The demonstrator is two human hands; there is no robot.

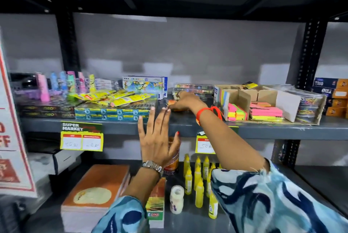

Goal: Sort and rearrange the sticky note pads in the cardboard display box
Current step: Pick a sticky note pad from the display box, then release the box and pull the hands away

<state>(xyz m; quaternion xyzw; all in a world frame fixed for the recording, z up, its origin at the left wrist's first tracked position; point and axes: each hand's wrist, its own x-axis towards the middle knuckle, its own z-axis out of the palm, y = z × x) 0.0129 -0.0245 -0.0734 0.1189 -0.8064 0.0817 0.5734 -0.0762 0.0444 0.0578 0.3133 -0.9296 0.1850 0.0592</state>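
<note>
- Cardboard display box [286, 99] sits on the middle shelf [188, 125], right of centre; dividers split it into compartments
- Sticky note pads in the box: a narrow neon stack [237, 113] in the left front compartment, a wider pink and yellow stack [266, 112] just beside it on the right
- Right hand [185, 99] reaches onto the shelf left of the box, fingers curled over a small orange pad [172, 103] lying flat; it looks like a pinch on the pad, though blur hides the contact
- Left hand [157, 138] is open, fingers spread, holding nothing, raised in front of the shelf edge
- Handling, as a judgement: pads are light, fairly stiff as blocks, but loose sheets can fan or curl; wrapped ones may be slick
- Best hold: thumb and fingers across the two long edges, lifting the whole block, not the top sheet
- Box walls look thin and bendable; lower pads in rather than push against the dividers
</note>
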